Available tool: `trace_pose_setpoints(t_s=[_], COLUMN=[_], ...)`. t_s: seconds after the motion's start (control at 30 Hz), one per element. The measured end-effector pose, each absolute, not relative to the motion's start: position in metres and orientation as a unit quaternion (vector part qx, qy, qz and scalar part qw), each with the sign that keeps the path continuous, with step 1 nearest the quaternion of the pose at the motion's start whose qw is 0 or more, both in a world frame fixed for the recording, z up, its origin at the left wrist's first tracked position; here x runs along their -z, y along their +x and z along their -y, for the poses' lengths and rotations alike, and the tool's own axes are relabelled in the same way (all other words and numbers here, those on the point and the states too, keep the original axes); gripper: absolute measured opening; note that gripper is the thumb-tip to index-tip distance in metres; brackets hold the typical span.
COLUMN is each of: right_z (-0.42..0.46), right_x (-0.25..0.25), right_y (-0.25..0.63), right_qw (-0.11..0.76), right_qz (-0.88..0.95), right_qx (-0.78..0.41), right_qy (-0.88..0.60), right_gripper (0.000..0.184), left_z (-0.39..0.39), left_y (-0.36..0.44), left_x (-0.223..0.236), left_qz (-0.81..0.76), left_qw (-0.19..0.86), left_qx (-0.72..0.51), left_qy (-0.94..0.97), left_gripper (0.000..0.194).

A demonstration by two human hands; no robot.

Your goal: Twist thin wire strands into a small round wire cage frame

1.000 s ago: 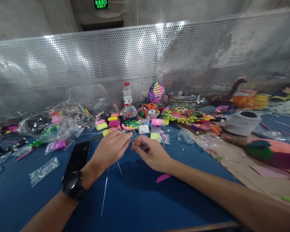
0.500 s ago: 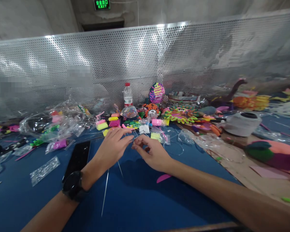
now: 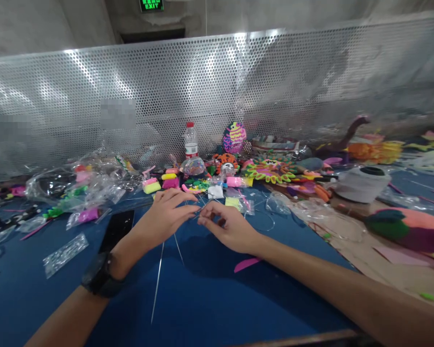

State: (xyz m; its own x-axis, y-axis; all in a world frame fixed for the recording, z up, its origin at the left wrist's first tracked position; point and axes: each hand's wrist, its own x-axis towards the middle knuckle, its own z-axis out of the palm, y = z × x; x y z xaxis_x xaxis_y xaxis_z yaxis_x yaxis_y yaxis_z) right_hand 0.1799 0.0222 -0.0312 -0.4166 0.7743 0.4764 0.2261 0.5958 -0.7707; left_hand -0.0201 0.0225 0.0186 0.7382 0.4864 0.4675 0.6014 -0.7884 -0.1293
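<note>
My left hand [image 3: 164, 218] and my right hand [image 3: 227, 227] meet fingertip to fingertip over the blue table [image 3: 202, 299], both pinched on thin metal wires [image 3: 158, 279]. One long wire hangs from my left fingers down toward me; a shorter one slants beside it. A black watch [image 3: 99, 278] sits on my left wrist. Just beyond my fingers lie small wrapped clay blocks [image 3: 152, 186] in pink, yellow and white.
A black phone [image 3: 118, 228] lies left of my left hand. Clear plastic bags [image 3: 90, 190] crowd the left. A water bottle [image 3: 191, 140], colourful clay figures [image 3: 271, 169] and a white roll [image 3: 363, 183] stand behind, before a perforated metal panel [image 3: 217, 91]. A pink scrap [image 3: 246, 264] lies under my right forearm.
My hands stay pinched together on the wires with only small finger shifts. My left forearm has slid slightly left, and the view has tilted a little.
</note>
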Motion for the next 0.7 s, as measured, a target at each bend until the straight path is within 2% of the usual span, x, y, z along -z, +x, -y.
trace_pose_setpoints(t_s=[0.3,0.7], right_z=[-0.0192,-0.0168], right_x=[0.0293,0.0278], right_y=[0.1815,0.1817], right_qw=[0.415,0.41], right_qz=[0.735,0.769], right_qx=[-0.445,-0.39], right_qy=[-0.299,-0.298], right_gripper=[0.016,0.014], left_z=[-0.0195,-0.0157], left_y=[-0.0191,-0.0162], left_x=[-0.0154,-0.017], left_qz=[0.316,0.313], left_qw=[0.057,0.059], left_qx=[0.272,0.279], left_qy=[-0.907,-0.906], left_gripper=[0.011,0.01])
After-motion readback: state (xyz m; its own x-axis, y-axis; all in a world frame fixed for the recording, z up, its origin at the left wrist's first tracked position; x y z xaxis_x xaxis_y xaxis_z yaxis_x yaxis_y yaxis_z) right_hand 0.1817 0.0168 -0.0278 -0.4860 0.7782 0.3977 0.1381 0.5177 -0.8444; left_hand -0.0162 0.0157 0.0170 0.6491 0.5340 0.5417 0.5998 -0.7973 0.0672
